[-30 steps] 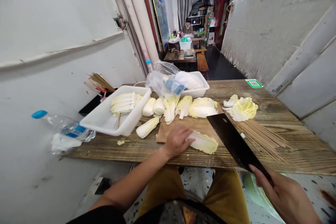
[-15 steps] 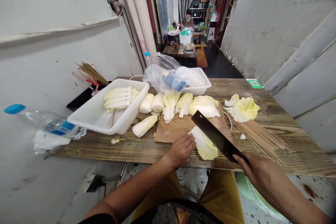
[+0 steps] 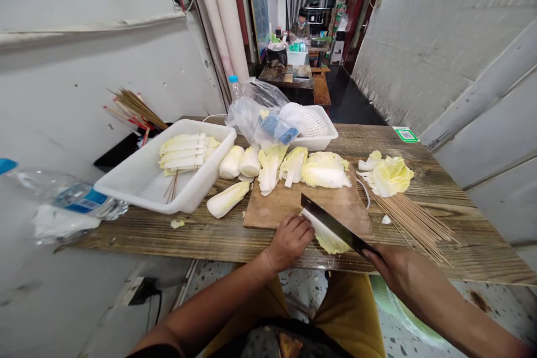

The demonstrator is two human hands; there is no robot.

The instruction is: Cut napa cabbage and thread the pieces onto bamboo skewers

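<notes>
A napa cabbage leaf (image 3: 329, 236) lies over the front edge of the wooden cutting board (image 3: 268, 213), white stem end toward the board. My left hand (image 3: 291, 239) has its fingers curled and pressed on the leaf's left side. In my right hand (image 3: 388, 263) is the handle of a dark cleaver (image 3: 333, 224), its blade slanting across the leaf and hiding part of it. Whether the edge has entered the leaf I cannot tell. Along the board's back lie a cabbage piece (image 3: 327, 170) and cut leaves (image 3: 293, 166).
At left stands a white tray (image 3: 121, 187) with skewered cabbage, beside a water bottle (image 3: 79, 196). Bamboo skewers (image 3: 415, 224) and cabbage leaves (image 3: 390, 174) lie at right. A white bin (image 3: 323, 140) with plastic bags stands behind. A person (image 3: 301, 28) sits far back.
The cleaver has come down and left, from beside the leaf to over it. My left hand stays on the leaf. The whole view has shifted slightly.
</notes>
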